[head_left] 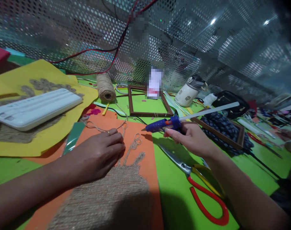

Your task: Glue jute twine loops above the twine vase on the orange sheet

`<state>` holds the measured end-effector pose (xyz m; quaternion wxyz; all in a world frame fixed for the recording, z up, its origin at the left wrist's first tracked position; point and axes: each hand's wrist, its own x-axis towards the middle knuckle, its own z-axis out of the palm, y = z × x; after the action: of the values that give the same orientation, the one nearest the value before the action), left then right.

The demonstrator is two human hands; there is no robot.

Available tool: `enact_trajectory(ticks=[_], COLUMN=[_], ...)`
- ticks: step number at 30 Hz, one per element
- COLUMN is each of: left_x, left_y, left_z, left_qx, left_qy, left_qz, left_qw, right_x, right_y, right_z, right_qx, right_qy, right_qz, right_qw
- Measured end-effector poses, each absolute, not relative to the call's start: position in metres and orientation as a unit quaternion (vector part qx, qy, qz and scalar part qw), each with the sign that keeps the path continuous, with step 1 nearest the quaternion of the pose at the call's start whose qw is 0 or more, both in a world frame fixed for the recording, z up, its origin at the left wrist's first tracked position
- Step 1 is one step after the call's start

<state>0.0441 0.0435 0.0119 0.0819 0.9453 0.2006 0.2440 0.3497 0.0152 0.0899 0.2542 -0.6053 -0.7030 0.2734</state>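
Observation:
My right hand (187, 139) is wrapped round a blue hot glue gun (163, 124) with a long glue stick poking out of its back. Its nozzle points left, above the edge of an orange sheet (149, 153). On that sheet my left hand (107, 151) rests with fingers curled and pressed together over the jute twine (123, 126); the fingertips are partly hidden. Beneath and beside it lies a twine-covered shape (116, 185), with thin stems and loops of twine at its top. From the fingers, loose twine runs up toward a twine spool (105, 88).
Red-handled scissors (188, 172) lie right of the orange sheet. Behind stand a brown frame (147, 114) and a white bottle (189, 92). At left, a white plastic device (37, 108) sits on yellow paper (64, 134). A perforated metal screen (88, 38) closes off the back.

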Motion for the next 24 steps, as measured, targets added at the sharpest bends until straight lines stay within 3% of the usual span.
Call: enact_trajectory(ticks=[6, 12, 17, 20, 24], left_x=[0.043, 0.042, 0.044, 0.044, 0.043], left_y=[0.045, 0.044, 0.044, 0.043, 0.044], left_z=[0.008, 0.009, 0.013, 0.012, 0.010], left_qx=[0.946, 0.945, 0.943, 0.942, 0.941], left_qy=[0.213, 0.218, 0.215, 0.223, 0.229], left_qz=[0.230, 0.235, 0.249, 0.249, 0.248], left_qw=[0.077, 0.066, 0.048, 0.041, 0.030], right_x=[0.358, 0.382, 0.391, 0.393, 0.396], right_y=[0.017, 0.032, 0.057, 0.068, 0.079], right_z=[0.095, 0.092, 0.070, 0.053, 0.036], right_qx=[-0.595, -0.578, -0.588, -0.587, -0.589], right_qy=[-0.646, -0.599, -0.635, -0.706, -0.737], right_qz=[0.247, 0.060, -0.025, -0.008, -0.011], right_qw=[0.409, 0.552, 0.500, 0.396, 0.333])
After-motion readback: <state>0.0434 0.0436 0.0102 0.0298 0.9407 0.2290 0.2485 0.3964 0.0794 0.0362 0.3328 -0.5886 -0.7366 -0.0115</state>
